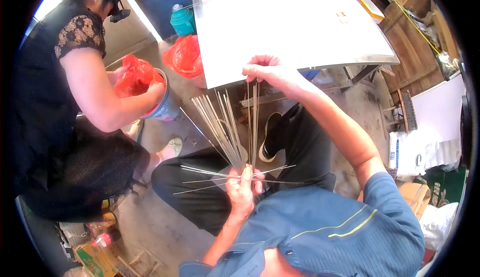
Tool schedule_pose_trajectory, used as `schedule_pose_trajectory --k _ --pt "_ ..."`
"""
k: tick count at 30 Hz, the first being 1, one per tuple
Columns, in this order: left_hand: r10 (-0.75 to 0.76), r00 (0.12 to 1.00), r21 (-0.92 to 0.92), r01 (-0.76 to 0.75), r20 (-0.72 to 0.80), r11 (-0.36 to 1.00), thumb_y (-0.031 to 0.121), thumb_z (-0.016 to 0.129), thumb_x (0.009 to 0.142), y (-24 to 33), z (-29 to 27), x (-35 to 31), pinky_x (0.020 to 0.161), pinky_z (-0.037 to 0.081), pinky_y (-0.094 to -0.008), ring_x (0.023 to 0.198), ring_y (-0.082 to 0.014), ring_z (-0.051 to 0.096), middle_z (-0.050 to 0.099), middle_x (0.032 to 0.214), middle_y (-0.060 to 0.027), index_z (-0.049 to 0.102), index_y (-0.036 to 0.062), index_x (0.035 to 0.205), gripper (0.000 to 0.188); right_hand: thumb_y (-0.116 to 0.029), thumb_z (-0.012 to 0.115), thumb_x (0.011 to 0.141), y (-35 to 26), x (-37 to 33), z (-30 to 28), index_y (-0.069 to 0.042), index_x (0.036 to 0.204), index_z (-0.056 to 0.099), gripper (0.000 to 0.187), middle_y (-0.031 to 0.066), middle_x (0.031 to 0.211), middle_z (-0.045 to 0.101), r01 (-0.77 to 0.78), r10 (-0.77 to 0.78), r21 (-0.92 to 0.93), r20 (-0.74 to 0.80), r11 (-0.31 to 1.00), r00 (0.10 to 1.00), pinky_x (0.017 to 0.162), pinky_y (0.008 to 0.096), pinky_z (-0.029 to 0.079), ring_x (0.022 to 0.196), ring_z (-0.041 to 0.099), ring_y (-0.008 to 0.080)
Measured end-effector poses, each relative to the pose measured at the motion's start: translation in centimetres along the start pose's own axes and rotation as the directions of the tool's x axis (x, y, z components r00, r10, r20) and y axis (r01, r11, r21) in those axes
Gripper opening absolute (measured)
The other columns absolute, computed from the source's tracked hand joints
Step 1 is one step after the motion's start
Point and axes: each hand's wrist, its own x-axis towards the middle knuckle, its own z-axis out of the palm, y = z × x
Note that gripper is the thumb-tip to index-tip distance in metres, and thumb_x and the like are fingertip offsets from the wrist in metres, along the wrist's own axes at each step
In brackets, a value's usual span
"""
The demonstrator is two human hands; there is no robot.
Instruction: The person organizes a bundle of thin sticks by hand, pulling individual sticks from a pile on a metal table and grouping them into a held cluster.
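Over my lap, my left hand (pixel 241 186) is closed round the lower part of a fanned bundle of thin, pale strips (pixel 217 124). Several more strips (pixel 200 171) lie crosswise through that grip and stick out to both sides. My right hand (pixel 269 72) is raised at the table's near edge, its fingers pinched on the upper ends of a few upright strips (pixel 254 109). Those strips run down to my left hand, apart from the main fan. What the left palm covers is hidden.
A white-topped table (pixel 280 22) stands ahead, with a teal bottle (pixel 183 21) and a red-bagged bucket (pixel 184 57) beside it. At left, a person (pixel 90 72) handles a red bag (pixel 136 79) in a grey bucket (pixel 167 108). Cardboard (pixel 97 259) lies lower left.
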Motion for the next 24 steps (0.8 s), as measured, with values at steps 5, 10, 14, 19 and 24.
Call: schedule_pose_trajectory --k 5,10,14,19,24 --pt "0.004 0.999 -0.011 -0.005 -0.040 1.000 0.016 0.051 0.095 0.0 0.3 -0.4 0.043 0.040 -0.0222 0.049 -0.0108 0.049 0.061 0.076 -0.0096 0.053 0.0052 0.099 0.012 -0.020 0.058 0.088 -1.0 -0.5 -3.3 -0.004 0.084 0.060 0.016 0.0046 0.075 0.063 0.140 -0.103 0.170 -0.210 0.975 0.972 0.062 0.0228 0.045 0.067 0.059 0.0101" --pt "0.002 0.999 -0.020 -0.003 -0.051 1.000 0.017 0.052 0.096 -0.1 0.4 -0.2 0.042 0.040 -0.0216 0.048 -0.0104 0.050 0.060 0.075 -0.0094 0.052 0.0049 0.099 0.012 -0.015 0.058 0.088 -2.5 -2.4 -4.7 -0.003 0.085 0.057 0.013 0.0050 0.075 0.062 0.072 -0.046 0.206 -0.131 0.976 0.990 0.056 0.0228 0.047 0.064 0.061 0.0101" --pt "-0.010 0.999 -0.004 0.010 -0.039 1.000 0.018 0.053 0.096 -0.1 0.4 0.0 0.042 0.039 -0.0214 0.048 -0.0101 0.049 0.061 0.075 -0.0089 0.053 0.0052 0.098 0.013 -0.019 0.059 0.089 -3.2 -4.7 -1.6 -0.004 0.091 0.060 0.015 0.0030 0.077 0.063 -0.062 0.060 0.055 0.034 0.997 0.998 0.058 0.0218 0.048 0.062 0.060 0.0080" --pt "-0.043 0.999 0.001 0.043 -0.030 0.999 0.019 0.053 0.095 -0.2 0.5 0.2 0.042 0.038 -0.0213 0.048 -0.0095 0.049 0.061 0.076 -0.0080 0.054 0.0068 0.099 0.012 -0.010 0.061 0.085 -1.7 -5.7 2.8 -0.001 0.078 0.060 0.012 0.0047 0.065 0.061 0.165 -0.134 -0.159 0.188 0.973 0.973 0.053 0.0239 0.046 0.059 0.060 0.0091" --pt "-0.180 0.983 0.032 0.181 -0.039 0.983 0.020 0.053 0.096 0.3 1.0 0.0 0.041 0.037 -0.0202 0.049 -0.0073 0.049 0.063 0.079 -0.0066 0.054 0.0085 0.099 0.012 -0.005 0.062 0.079 -0.1 -5.8 6.1 0.001 0.075 0.057 0.009 0.0095 0.061 0.054 0.453 -0.407 -0.280 0.209 0.846 0.889 0.051 0.0327 0.043 0.056 0.056 0.0206"
